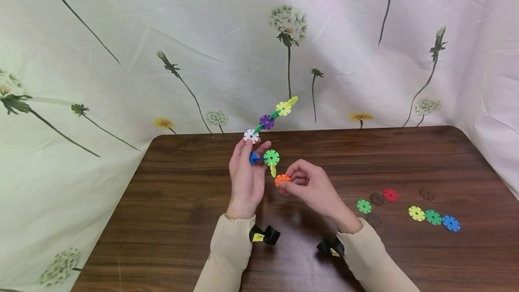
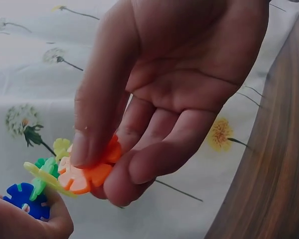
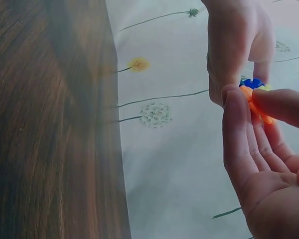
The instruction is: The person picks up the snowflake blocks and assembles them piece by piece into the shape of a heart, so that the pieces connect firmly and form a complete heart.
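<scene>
My left hand (image 1: 246,186) holds a crooked chain of notched plastic discs, its thumb against the white disc (image 1: 251,136). From there a purple disc (image 1: 266,122) and a yellow disc (image 1: 284,108) lead up and away. A blue disc (image 2: 27,200) lies by the left fingers, followed by a light green disc (image 1: 271,157) and a yellow one seen nearly edge-on (image 1: 273,170). Between thumb and fingers, my right hand (image 1: 314,191) pinches an orange disc (image 2: 82,174) against that yellow disc's end. Whether their slots interlock, I cannot tell.
Loose discs lie on the brown wooden table (image 1: 182,202) to the right: a green disc (image 1: 364,206), a red disc (image 1: 391,195), a yellow disc (image 1: 416,213), a blue disc (image 1: 451,223) and several others, some dark. A dandelion-print cloth (image 1: 243,35) hangs behind the table.
</scene>
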Available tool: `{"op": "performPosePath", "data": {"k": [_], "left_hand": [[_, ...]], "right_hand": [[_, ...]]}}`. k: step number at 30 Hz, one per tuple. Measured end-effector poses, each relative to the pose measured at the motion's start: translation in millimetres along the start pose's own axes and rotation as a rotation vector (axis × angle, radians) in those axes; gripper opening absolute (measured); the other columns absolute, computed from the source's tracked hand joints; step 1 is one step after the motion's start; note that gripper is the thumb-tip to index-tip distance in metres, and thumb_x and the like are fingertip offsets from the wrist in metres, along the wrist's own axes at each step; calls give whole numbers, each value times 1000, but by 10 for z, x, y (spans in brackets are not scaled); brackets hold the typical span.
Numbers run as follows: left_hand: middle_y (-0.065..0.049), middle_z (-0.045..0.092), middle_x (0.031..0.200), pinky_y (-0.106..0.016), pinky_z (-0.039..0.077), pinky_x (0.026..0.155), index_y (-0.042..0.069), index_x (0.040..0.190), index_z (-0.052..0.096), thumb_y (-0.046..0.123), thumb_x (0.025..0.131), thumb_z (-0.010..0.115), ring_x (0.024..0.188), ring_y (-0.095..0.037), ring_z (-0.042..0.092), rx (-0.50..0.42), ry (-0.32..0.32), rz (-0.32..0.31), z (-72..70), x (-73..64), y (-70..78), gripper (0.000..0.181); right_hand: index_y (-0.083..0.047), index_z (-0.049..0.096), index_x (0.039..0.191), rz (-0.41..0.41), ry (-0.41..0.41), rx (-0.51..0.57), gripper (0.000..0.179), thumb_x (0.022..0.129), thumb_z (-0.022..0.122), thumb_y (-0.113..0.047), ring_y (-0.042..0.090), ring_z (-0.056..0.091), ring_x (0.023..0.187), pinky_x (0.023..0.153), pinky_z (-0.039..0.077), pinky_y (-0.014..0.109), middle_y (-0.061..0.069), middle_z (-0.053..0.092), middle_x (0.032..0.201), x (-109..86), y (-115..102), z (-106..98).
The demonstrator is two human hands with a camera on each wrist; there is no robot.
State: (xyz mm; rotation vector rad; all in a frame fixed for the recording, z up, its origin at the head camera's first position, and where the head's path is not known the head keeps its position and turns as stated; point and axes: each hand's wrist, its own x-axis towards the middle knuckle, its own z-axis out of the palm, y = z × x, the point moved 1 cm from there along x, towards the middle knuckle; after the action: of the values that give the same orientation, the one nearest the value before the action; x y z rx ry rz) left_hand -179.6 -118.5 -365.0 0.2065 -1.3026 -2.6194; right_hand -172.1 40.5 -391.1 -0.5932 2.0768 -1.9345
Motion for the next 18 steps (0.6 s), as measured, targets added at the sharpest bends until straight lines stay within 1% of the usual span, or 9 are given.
{"op": "performPosePath", "data": {"k": [1,7,9,13,15,18], "left_hand": [[-3,51,110,-32,46,91,10,125,48,24,104,42,107,-19,63,1,1,1,5,-1,-2,26],[-2,52,109,-34,44,93,11,128,46,25,105,41,107,-18,64,1,5,18,21,-11,-25,28],[-2,53,109,-35,44,95,11,129,45,25,105,41,106,-18,64,-6,6,23,29,-15,-32,28],[-3,53,108,-37,45,98,12,131,42,24,105,41,105,-18,65,-28,8,33,42,-18,-44,29],[-3,53,107,-37,46,97,13,131,41,24,105,41,104,-18,65,-37,11,38,47,-18,-49,28],[-4,53,104,-35,48,93,14,131,40,21,104,43,102,-18,65,-43,19,46,53,-18,-55,28]], "right_hand": [[-2,57,97,1,4,9,16,87,69,-5,20,72,76,71,60,33,14,71,87,3,4,4],[0,56,98,-11,23,53,18,88,69,-6,19,73,76,71,60,34,17,71,89,18,36,27],[1,56,99,-15,26,66,18,88,69,-6,19,73,76,71,60,36,18,71,89,22,42,38],[2,57,98,-8,36,80,16,90,67,-7,19,73,75,74,59,45,19,72,89,31,60,61],[0,59,97,-4,54,56,14,91,66,-9,18,73,74,75,59,45,17,72,90,35,67,67],[-3,61,97,0,88,1,12,91,66,-13,16,71,73,74,60,38,13,71,89,42,77,73]]}}
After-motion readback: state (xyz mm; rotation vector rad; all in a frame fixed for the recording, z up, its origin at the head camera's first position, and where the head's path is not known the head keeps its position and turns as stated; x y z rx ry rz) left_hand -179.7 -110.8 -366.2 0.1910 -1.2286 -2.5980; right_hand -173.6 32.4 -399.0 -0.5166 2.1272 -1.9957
